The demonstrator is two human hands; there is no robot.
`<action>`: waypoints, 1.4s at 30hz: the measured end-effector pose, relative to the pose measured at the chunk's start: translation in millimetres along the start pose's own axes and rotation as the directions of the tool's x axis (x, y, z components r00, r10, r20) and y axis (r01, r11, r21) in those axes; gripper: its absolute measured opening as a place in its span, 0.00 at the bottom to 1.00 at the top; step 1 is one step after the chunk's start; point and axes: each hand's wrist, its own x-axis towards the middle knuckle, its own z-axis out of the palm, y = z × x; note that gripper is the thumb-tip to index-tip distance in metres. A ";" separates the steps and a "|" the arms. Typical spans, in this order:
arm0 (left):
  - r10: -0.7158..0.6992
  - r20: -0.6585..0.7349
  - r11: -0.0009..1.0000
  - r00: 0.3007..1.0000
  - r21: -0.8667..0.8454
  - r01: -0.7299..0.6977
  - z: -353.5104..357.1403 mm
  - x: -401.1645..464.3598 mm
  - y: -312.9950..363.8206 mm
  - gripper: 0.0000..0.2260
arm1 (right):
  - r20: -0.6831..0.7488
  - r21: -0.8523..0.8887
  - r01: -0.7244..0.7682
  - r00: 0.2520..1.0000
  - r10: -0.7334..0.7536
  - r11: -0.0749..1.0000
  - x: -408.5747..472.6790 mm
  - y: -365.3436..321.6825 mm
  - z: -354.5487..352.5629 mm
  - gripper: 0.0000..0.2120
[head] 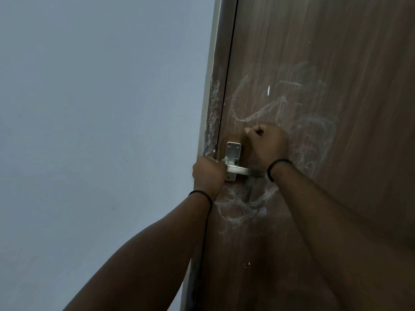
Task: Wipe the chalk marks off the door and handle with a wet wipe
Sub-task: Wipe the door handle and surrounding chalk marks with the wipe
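One brown wood-grain door (325, 52) fills the right half of the head view; one pale blue-grey wall (89, 108) fills the left. Between them runs one door frame (213, 104), smeared with white chalk along its edge. One metal lever handle (244, 170) sits on one rectangular backplate (233, 151); three screws are visible on the plate, two at the top and one at the bottom. Chalk marks (247, 117) on the door: roughly three groups, one looping curve and scribbles above the handle, one cluster of loops to the right of it, one smeared patch (242, 205) below it. A few small white flecks also show on the door, one high and some low. Two hands in view. Left hand (208, 173): fingers curled at the hub end of the handle, pinching a small pale scrap that is probably the wet wipe (225, 161); it touches the handle base, but too little of it shows to be sure. Right hand (269, 144): closed in a fist, resting against the door just above the lever, with a trace of something pale at the fingertips; whether it holds anything, cannot tell. Two dark wristbands, one on each wrist (278, 168). One thin dark cord (205, 232) hangs from the left wrist.
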 end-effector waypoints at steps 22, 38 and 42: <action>0.037 -0.066 0.979 0.997 -0.196 -0.049 4.9 -15.2 1.9 0.06 | 0.080 -0.280 -0.051 0.994 0.076 0.959 14.1 14.8 6.3 0.12; -0.279 0.120 0.756 0.953 -0.584 0.295 11.0 -15.0 -7.0 0.14 | 0.135 -0.254 0.005 0.990 0.030 0.967 -23.1 23.2 -13.1 0.11; -0.260 0.125 0.752 0.958 -0.596 0.282 6.4 -20.2 -3.5 0.13 | 0.141 -0.179 0.029 0.990 -0.003 0.983 -38.6 16.4 -8.7 0.09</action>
